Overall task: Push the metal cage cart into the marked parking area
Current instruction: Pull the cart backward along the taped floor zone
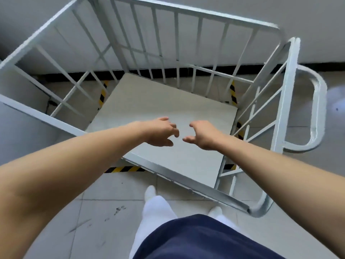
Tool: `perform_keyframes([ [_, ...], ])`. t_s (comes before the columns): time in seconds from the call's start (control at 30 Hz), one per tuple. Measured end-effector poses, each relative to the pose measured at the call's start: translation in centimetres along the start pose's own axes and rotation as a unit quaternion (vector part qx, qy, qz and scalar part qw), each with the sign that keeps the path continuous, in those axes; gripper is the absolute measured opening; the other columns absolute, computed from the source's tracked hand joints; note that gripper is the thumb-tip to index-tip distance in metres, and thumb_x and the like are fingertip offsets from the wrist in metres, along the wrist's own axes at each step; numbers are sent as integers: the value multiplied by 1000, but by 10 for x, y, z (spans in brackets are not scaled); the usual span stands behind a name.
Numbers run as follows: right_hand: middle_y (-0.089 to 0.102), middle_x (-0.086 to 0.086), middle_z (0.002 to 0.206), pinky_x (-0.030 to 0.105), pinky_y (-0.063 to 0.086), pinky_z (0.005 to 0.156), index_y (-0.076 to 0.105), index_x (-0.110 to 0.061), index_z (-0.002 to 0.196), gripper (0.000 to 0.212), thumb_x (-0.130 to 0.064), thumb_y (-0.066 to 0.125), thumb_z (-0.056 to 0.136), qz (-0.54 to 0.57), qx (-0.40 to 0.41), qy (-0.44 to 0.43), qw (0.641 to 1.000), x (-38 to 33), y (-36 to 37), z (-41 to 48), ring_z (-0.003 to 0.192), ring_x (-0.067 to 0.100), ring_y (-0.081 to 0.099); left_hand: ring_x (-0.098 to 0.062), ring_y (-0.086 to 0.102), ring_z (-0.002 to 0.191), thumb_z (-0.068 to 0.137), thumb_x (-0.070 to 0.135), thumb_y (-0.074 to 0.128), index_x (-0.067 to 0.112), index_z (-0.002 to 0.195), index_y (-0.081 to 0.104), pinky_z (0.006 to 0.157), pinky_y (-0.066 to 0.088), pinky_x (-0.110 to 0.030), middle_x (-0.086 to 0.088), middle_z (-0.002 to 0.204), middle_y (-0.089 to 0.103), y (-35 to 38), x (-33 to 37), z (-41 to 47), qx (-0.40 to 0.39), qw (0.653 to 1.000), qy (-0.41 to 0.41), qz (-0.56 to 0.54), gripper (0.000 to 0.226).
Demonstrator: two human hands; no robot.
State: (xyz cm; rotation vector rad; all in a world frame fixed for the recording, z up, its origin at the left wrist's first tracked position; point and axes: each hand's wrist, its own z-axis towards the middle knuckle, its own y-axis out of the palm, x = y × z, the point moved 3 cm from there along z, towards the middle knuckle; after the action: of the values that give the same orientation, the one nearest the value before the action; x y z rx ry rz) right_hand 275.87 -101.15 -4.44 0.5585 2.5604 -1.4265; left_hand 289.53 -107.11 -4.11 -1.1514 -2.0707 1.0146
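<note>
Hands first: the left hand (162, 132) and the right hand (202, 136) hang in the air over the metal cage cart (173, 116), fingers spread and loosely curled, gripping nothing and touching no bar. They sit close together, fingertips nearly facing, above the cart's pale flat floor panel (168, 113). The cart stands tight against the grey wall (317, 25), its far barred side almost at the dark skirting along the wall's foot. Around the cart's base runs yellow-and-black striped floor tape (124, 169): one strip lies just outside the cart's near edge, and short pieces show through the bars on the cart's left and right sides, so the base seems to sit within the marked outline, though the bars hide much of it. A looped push handle (315, 113) juts out from the cart's right end. The cart's near top rail (186, 176) crosses below both forearms. On the near side of the cart the person stands on light floor tiles (93, 202), in white trousers and white shoes, one foot just short of the tape.
</note>
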Motion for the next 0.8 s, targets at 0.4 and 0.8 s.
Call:
perform_keyframes([
  [0.4,55,14,133,46,44,101,48,-10,132,60,-53,52,90,115,50,295,947,3,58,-46,123,34,50,-27,44,125,96,39,47,19,132,51,112,28,-35,-3,135,51,20,17,31,-67,966,248,18,41],
  [0.8,55,12,136,45,10,118,53,-14,128,51,-50,36,97,156,53,358,919,-12,122,-103,133,29,44,-21,49,125,95,40,47,16,134,40,118,12,-41,-2,133,56,70,61,3,-95,944,304,80,47],
])
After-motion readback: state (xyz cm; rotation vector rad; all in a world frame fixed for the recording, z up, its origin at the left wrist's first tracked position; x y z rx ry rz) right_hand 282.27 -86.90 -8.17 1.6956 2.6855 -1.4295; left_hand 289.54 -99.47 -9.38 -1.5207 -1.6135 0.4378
